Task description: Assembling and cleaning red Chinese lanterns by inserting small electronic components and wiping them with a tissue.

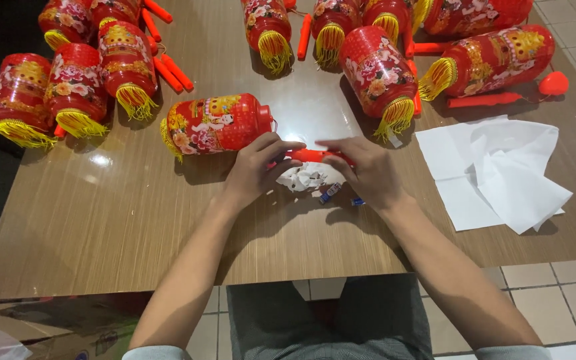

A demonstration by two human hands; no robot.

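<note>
At the near middle of the brown table (101, 227), both hands pinched an orange-red handle stick (309, 155) lying crosswise, just beside a red lantern (218, 124).

The left hand (256, 168) gripped the stick's left end with curled fingers; the right hand (368, 172) pinched its right part, fingers pressed together. Crumpled white paper (309, 177) and a small battery (330, 193) lay under the hands, suggesting the stick was not yet finished. Many tasselled lanterns (378, 73) with their sticks lay across the far side, seemingly done already. White tissue sheets (495, 173) lay apart to the right.
</note>
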